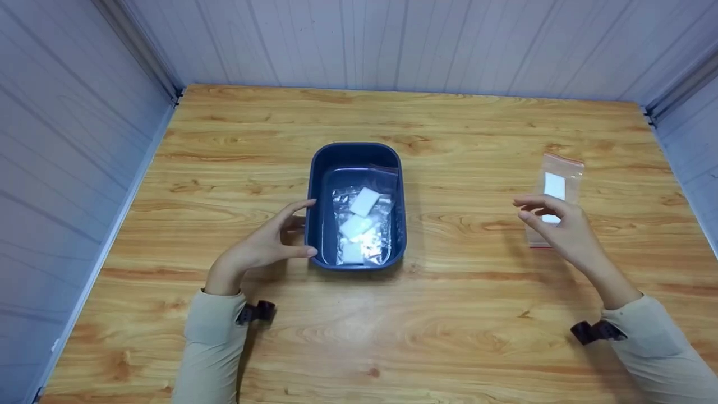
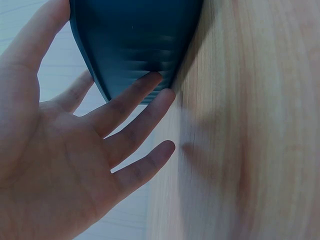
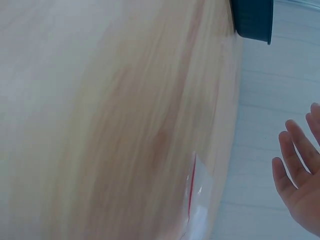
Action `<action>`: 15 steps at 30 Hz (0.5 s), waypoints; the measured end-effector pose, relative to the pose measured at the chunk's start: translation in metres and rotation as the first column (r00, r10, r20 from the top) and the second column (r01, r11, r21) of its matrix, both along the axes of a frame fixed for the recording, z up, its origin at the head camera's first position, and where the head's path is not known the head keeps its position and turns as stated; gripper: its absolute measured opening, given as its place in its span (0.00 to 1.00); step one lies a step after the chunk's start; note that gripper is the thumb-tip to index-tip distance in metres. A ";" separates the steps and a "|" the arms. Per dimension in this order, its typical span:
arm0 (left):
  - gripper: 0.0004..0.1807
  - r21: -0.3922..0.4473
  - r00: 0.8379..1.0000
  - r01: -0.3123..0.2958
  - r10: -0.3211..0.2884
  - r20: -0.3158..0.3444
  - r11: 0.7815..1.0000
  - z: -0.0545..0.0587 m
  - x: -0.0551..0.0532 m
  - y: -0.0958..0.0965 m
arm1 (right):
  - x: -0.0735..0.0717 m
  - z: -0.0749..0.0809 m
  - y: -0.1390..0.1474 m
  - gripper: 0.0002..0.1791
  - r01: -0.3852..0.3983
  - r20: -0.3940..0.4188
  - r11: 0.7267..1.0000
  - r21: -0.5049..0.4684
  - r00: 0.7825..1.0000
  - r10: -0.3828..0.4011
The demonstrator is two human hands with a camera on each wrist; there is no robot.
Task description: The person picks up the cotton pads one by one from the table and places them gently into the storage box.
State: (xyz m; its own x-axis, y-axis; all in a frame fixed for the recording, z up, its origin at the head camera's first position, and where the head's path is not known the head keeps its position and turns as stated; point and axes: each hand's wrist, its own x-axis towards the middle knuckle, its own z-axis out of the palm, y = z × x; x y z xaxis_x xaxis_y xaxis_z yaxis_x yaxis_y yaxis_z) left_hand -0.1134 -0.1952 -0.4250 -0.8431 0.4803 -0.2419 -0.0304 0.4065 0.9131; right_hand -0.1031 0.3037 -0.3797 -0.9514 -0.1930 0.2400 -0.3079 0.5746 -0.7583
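A dark blue rectangular bin point(image 1: 357, 147) stands on the wooden table, left of the right hand. Inside it lie several clear plastic bags point(image 1: 364, 202) with white flat pieces in them. The left hand point(image 1: 255, 247) is at the bin's left side, thumb and a fingertip right at the rim; in the left wrist view its fingers point(image 2: 135, 132) spread out along the outer wall. On the right, a clear zip bag point(image 1: 573, 175) with red-edged ends and white pieces lies flat. Over that bag hovers the right hand point(image 1: 564, 224), its fingers loosely bent and holding nothing.
White panelled walls point(image 1: 348, 45) close off the back and both sides of the wood-grain table point(image 1: 359, 336). Small black wrist cameras point(image 1: 597, 332) are worn at both beige sleeves point(image 1: 656, 331). Bare tabletop lies between the bin and the zip bag.
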 end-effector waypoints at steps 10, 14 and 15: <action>0.50 0.001 1.000 -0.006 0.006 0.004 1.000 0.000 0.000 -0.001 | 0.002 -0.017 0.027 0.12 -0.002 0.021 0.998 0.059 1.000 0.001; 0.50 0.000 1.000 0.004 -0.004 -0.029 1.000 0.000 0.000 -0.001 | 0.000 -0.035 0.047 0.12 -0.005 0.055 0.996 0.093 0.998 0.000; 0.50 -0.001 0.999 0.003 -0.003 -0.034 1.000 0.000 0.000 -0.001 | -0.001 -0.038 0.051 0.12 -0.008 0.063 0.995 0.102 0.998 0.002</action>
State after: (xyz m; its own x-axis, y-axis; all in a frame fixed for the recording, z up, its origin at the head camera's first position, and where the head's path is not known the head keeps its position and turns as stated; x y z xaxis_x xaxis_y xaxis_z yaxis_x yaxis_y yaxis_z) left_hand -0.1137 -0.1962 -0.4251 -0.8492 0.4830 -0.2135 0.0021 0.4073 0.9133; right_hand -0.1037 0.3546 -0.4181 -0.9630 -0.2180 0.1585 -0.2643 0.6483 -0.7140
